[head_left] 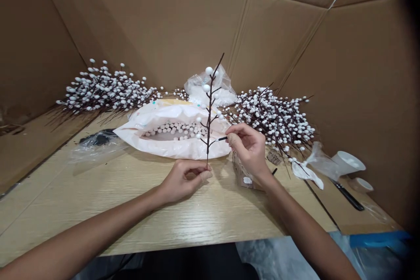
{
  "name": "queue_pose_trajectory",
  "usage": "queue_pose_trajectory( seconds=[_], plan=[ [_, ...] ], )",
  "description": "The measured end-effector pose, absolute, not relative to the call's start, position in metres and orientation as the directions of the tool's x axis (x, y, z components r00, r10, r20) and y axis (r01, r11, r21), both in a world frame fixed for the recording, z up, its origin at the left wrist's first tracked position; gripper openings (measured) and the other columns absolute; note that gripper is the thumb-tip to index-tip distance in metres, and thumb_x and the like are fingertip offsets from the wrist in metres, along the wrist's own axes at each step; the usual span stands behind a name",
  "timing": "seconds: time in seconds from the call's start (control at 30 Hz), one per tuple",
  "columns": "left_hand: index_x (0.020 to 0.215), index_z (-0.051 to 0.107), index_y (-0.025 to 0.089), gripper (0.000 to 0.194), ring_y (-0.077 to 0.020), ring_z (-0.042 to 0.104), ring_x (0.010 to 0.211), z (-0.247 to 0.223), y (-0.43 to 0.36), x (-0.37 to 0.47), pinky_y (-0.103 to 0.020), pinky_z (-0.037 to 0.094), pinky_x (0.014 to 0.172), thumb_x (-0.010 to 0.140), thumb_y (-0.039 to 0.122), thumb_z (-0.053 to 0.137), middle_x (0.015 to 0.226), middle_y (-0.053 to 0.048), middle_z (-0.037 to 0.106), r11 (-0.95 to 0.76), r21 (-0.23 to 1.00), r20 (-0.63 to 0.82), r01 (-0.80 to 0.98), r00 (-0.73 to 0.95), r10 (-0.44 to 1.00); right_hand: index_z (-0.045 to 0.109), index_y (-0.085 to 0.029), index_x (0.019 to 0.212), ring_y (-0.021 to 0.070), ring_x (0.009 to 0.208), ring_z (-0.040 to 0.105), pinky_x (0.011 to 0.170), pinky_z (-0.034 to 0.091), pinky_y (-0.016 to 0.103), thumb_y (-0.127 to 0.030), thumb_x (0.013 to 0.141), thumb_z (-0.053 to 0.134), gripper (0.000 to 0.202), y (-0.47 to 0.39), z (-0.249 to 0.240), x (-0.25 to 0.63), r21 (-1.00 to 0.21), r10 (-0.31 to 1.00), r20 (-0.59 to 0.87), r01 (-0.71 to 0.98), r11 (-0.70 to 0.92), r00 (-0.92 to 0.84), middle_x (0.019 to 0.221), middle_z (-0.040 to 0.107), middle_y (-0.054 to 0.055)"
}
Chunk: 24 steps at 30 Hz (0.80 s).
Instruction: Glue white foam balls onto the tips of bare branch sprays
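My left hand (185, 181) pinches the lower end of an artificial berry branch (209, 118). The branch stands upright, dark brown, with several white balls on some twigs and other twig tips bare. In my right hand (247, 146), a thin black stick with a whitish tip (222, 138) is pinched between thumb and fingers. Its tip meets or nearly meets a low right twig; whether they touch I cannot tell. Behind the branch lies an open white plastic bag (160, 152) with white balls (179, 129) inside.
Finished-looking berry branches are piled at left (105, 89) and right (272, 118). A clear bag of white bits (213, 92) stands behind. A small box (246, 175) sits under my right hand. A black-handled knife (349, 197), white cup (349, 162) and tape roll (362, 184) lie right.
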<state>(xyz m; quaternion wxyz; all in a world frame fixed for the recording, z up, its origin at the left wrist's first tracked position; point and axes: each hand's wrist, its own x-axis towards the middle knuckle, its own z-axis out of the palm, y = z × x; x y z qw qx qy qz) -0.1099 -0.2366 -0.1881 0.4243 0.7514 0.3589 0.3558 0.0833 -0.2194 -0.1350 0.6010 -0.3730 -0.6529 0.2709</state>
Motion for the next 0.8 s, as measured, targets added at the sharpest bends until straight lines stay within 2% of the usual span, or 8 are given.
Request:
queue_pose_trajectory(
  seconds=[0.33,0.8],
  plan=[
    [0.084,0.071,0.011,0.024,-0.0189,0.066,0.079,-0.1865,-0.2377,-0.1107,-0.025,0.051,0.071,0.087,0.032,0.058,0.084,-0.006,0.073,-0.443,0.855,0.268,0.269,0.503,0.822,0.063,-0.019,0.081,0.0098,0.056,0.05,0.051,0.038,0.023,-0.022,0.083,0.057,0.007,-0.2193,-0.1352,0.0822,-0.823,0.834,0.552,0.158,0.546,-0.002,0.066,0.058,-0.001],
    [0.083,0.071,0.012,0.024,-0.0185,0.065,0.078,-0.1825,-0.2387,-0.1103,-0.024,0.051,0.07,0.087,0.031,0.057,0.084,-0.007,0.073,-0.46,0.842,0.268,0.281,0.522,0.81,0.065,-0.019,0.083,0.0077,0.053,0.051,0.046,0.039,0.019,-0.025,0.083,0.06,0.008,-0.2166,-0.136,0.0813,-0.897,0.896,0.441,0.029,0.441,0.045,0.063,0.059,-0.003]
  ],
)
